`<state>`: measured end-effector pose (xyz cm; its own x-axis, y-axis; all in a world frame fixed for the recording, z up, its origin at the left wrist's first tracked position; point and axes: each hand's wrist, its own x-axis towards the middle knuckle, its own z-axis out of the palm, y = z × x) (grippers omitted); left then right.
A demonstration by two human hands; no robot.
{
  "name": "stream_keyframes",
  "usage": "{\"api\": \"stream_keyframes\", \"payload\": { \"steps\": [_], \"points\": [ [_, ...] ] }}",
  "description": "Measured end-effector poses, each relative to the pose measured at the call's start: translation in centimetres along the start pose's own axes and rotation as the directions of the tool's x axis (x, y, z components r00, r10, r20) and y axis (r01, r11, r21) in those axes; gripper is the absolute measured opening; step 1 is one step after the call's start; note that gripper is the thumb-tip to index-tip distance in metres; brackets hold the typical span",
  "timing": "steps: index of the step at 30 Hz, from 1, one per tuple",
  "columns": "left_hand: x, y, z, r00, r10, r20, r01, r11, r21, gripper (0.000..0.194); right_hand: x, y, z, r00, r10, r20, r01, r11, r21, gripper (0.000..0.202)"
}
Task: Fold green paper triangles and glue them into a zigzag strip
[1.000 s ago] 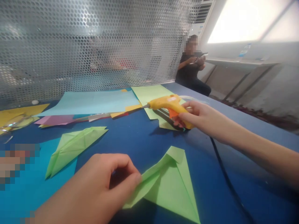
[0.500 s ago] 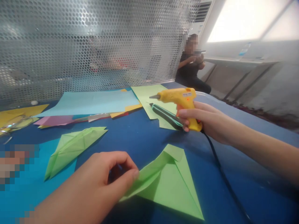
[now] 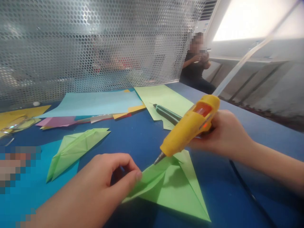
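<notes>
My right hand (image 3: 223, 134) grips a yellow hot glue gun (image 3: 187, 128), tilted down so its metal nozzle sits just above the upper fold of a folded green paper piece (image 3: 173, 190). A clear glue stick juts from the gun's back, and its black cord (image 3: 249, 193) trails toward me over the blue table (image 3: 142, 136). My left hand (image 3: 104, 186) pinches the left end of that green piece between thumb and fingers, holding it down.
A second folded green paper (image 3: 76, 148) lies at the left on a cyan sheet (image 3: 28, 190). Light blue, green, yellow and pink sheets spread along the back before a perforated metal screen (image 3: 95, 47). A dark pen-like tool (image 3: 166, 114) rests on green paper. A person (image 3: 196, 68) sits beyond.
My right hand lifted the glue gun from the back of the table and swung it toward me, tipping the nozzle down over the green fold. The left hand stayed pinched on the paper.
</notes>
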<state>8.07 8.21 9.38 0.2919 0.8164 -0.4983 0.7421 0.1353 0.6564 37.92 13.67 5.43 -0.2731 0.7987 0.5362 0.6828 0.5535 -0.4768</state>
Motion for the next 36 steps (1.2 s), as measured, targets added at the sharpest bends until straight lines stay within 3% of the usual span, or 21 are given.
{"api": "stream_keyframes", "payload": {
  "steps": [3,6,8,19,28,36],
  "points": [
    [0.5,-0.5,0.1,0.999,0.034,0.011,-0.034,0.998,0.049,0.048,-0.3,0.5,0.3,0.990,-0.135,-0.032,0.131,0.985,-0.111,0.023],
    [0.7,-0.8,0.2,0.999,0.027,-0.023,-0.026,0.998,0.057,0.051,-0.4,0.3,0.3,0.942,-0.326,-0.076,0.294,0.914,-0.279,0.016],
    [0.7,-0.8,0.2,1.000,0.001,-0.015,-0.001,0.999,0.050,0.051,-0.4,0.1,0.2,0.924,-0.370,-0.091,0.326,0.891,-0.315,0.012],
    [0.7,-0.4,0.2,0.999,0.017,-0.028,-0.017,1.000,0.016,0.049,-0.3,0.6,0.2,0.891,-0.438,-0.114,0.387,0.868,-0.312,0.034],
    [0.9,-0.3,-0.3,1.000,0.000,0.026,-0.001,0.999,0.033,0.048,-0.6,1.2,0.0,0.910,-0.406,-0.087,0.368,0.885,-0.284,0.032],
    [0.9,-0.7,0.0,1.000,0.001,0.008,-0.001,1.000,0.025,0.046,-0.7,1.4,-0.3,0.920,-0.385,-0.070,0.350,0.890,-0.292,0.036]
  ]
}}
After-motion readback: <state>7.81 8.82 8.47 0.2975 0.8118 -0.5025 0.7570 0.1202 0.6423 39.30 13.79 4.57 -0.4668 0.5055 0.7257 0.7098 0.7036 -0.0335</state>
